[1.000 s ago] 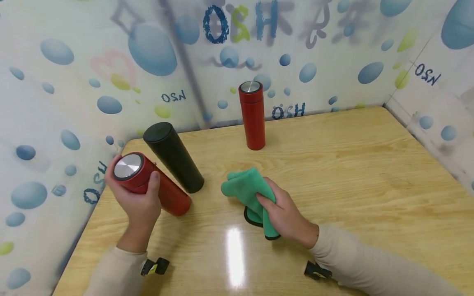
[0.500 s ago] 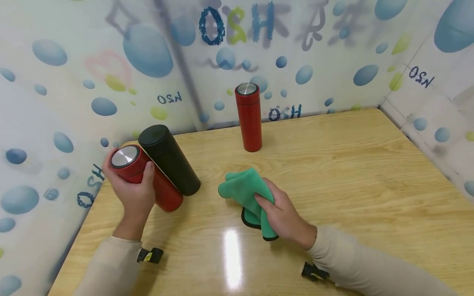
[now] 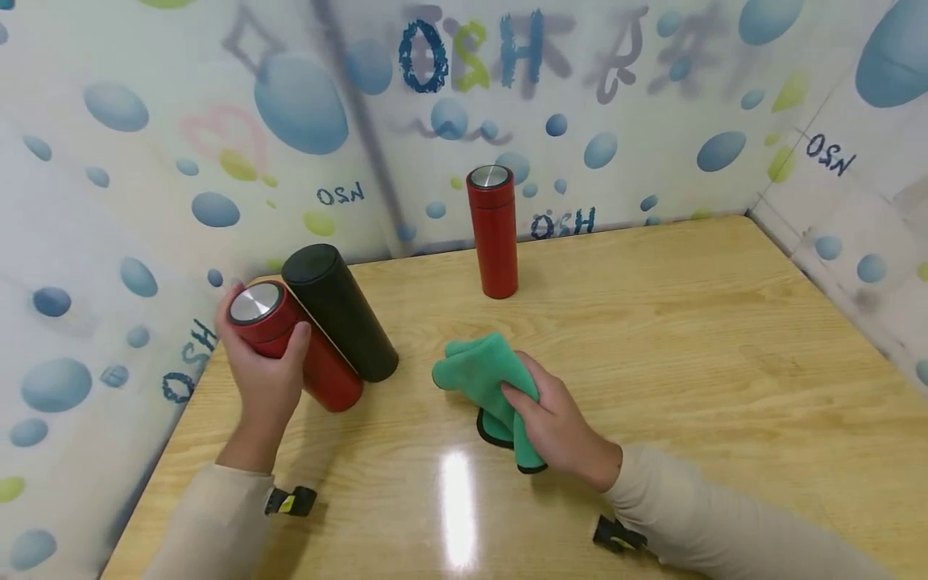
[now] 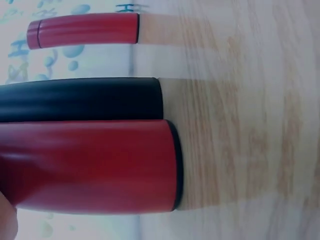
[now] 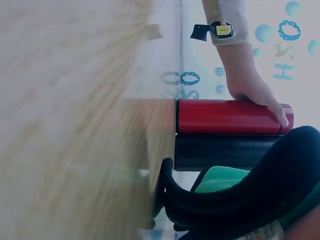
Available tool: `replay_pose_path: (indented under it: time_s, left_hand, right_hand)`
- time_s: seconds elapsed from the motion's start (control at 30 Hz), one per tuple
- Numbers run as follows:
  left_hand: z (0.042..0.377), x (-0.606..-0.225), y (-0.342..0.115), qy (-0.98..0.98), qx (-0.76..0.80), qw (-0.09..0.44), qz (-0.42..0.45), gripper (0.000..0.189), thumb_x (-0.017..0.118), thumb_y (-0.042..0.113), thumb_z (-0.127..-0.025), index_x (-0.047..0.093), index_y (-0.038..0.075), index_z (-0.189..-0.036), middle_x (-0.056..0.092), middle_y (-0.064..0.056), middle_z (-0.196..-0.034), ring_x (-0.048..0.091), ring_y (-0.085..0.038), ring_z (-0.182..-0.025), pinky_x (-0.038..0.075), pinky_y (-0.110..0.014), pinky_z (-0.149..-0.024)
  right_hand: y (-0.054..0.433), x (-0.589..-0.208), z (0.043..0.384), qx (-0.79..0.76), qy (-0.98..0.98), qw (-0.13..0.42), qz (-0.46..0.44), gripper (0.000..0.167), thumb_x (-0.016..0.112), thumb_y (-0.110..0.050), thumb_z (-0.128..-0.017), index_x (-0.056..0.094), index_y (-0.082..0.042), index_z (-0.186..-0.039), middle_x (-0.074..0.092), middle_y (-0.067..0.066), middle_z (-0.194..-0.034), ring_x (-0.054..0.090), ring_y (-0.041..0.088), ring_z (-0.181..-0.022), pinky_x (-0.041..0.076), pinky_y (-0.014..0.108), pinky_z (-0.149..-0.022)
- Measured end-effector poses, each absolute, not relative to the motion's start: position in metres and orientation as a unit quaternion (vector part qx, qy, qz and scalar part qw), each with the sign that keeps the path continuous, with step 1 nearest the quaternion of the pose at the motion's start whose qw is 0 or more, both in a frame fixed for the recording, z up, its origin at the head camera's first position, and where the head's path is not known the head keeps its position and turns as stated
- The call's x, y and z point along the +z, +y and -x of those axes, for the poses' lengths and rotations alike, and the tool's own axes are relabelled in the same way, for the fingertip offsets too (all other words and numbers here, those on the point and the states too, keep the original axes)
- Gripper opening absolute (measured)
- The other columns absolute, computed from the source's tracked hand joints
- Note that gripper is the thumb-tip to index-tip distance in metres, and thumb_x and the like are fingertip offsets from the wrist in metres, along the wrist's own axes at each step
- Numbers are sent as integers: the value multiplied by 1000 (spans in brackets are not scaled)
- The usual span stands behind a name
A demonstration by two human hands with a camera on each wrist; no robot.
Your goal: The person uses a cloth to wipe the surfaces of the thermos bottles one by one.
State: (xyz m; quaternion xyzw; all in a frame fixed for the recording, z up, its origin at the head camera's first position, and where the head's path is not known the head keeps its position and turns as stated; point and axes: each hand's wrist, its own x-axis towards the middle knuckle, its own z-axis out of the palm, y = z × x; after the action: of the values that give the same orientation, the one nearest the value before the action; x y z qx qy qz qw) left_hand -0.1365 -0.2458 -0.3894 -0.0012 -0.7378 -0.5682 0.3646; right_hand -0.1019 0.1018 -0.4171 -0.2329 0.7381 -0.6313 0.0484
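Observation:
On the left of the head view, my left hand grips a red thermos flask with a silver lid, fingers and thumb wrapped round its upper part. The flask stands upright beside a black flask, and the left wrist view shows the two side by side with their walls apparently touching. My right hand pinches a folded green cloth with dark edging, near the middle of the table. The cloth's folds fill the lower part of the right wrist view.
A second red flask stands upright near the table's back edge. The wooden table meets a bubble-patterned wall covering at the back and along both sides. A bright light reflection lies on the tabletop between the arms.
My left hand has moved the red flask slightly toward the black one, closing the gap between them. My right hand and the cloth stay nearly still; the head view shifts a little.

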Motion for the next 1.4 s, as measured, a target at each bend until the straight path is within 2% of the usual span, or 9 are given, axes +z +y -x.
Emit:
replay_pose_path:
  time_s: [0.1, 0.23, 0.37, 0.47, 0.67, 0.83, 0.97, 1.2, 1.4]
  left_hand:
    - [126, -383, -243, -731, -577, 364, 3, 89, 72, 15, -81, 24, 20, -155, 41, -3, -152, 37, -22, -140, 42, -27, -111]
    - [111, -364, -220, -664, -550, 504, 44, 87, 79, 34, -78, 33, 1, -144, 45, -12, -146, 36, -28, -140, 27, -36, -121]
    - [105, -346, -183, -591, -426, 677, 107, 72, 77, 53, -76, 49, -7, -105, 55, -17, -115, 49, -34, -117, 36, -41, -110]
    - [104, -344, -158, -604, -336, 695, 199, 55, 69, 48, -85, 51, -4, -93, 57, -20, -100, 55, -32, -103, 43, -38, -100]
    - [116, -350, -126, -730, -358, 485, 323, 37, 61, 31, -96, 62, -4, -107, 62, -23, -112, 55, -38, -107, 44, -38, -98]
    - [147, -361, -100, -821, -452, 267, 226, 46, 60, 29, -98, 50, 5, -137, 52, -13, -139, 46, -28, -130, 39, -45, -109]
    - [182, -368, -77, -839, -501, 154, 147, 64, 62, 29, -98, 32, 13, -153, 37, -6, -155, 35, -23, -143, 32, -48, -117]
    - [245, -374, -50, -824, -556, 89, 68, 93, 68, 38, -94, 5, 24, -161, 19, -3, -165, 21, -24, -153, 30, -54, -120]
    - [286, -379, -37, -802, -585, 105, 62, 106, 74, 43, -88, 0, 24, -161, 29, -4, -158, 36, -23, -143, 42, -50, -112]
  right_hand:
    - [102, -417, 101, -632, 737, 45, 235, 40, 45, -9, -105, 46, -11, -145, 58, 8, -138, 57, 23, -123, 49, 33, -102]
    - [103, -414, 102, -630, 743, 36, 223, 38, 45, -9, -104, 48, -12, -143, 61, 8, -133, 60, 23, -118, 51, 36, -99]
    - [108, -408, 106, -632, 748, 26, 201, 34, 44, -11, -105, 51, -12, -139, 64, 8, -127, 63, 23, -111, 52, 41, -95]
    - [113, -400, 109, -634, 751, 27, 180, 33, 44, -11, -105, 53, -10, -137, 65, 10, -124, 63, 22, -107, 52, 40, -93]
    - [121, -389, 114, -648, 744, 68, 150, 38, 44, -11, -104, 51, -7, -141, 63, 15, -126, 63, 21, -107, 52, 35, -93]
    - [133, -388, 114, -662, 728, 116, 135, 40, 42, -11, -104, 48, -5, -143, 60, 18, -129, 62, 19, -109, 52, 33, -94]
    - [145, -389, 113, -661, 728, 127, 130, 39, 42, -13, -105, 48, -4, -143, 60, 19, -127, 63, 17, -106, 53, 30, -91]
    - [163, -389, 112, -657, 734, 119, 125, 39, 42, -15, -105, 49, -3, -142, 60, 19, -128, 63, 14, -109, 52, 27, -93]
    - [175, -388, 114, -658, 736, 108, 117, 39, 43, -14, -105, 48, -2, -142, 60, 21, -126, 64, 13, -105, 54, 28, -90]
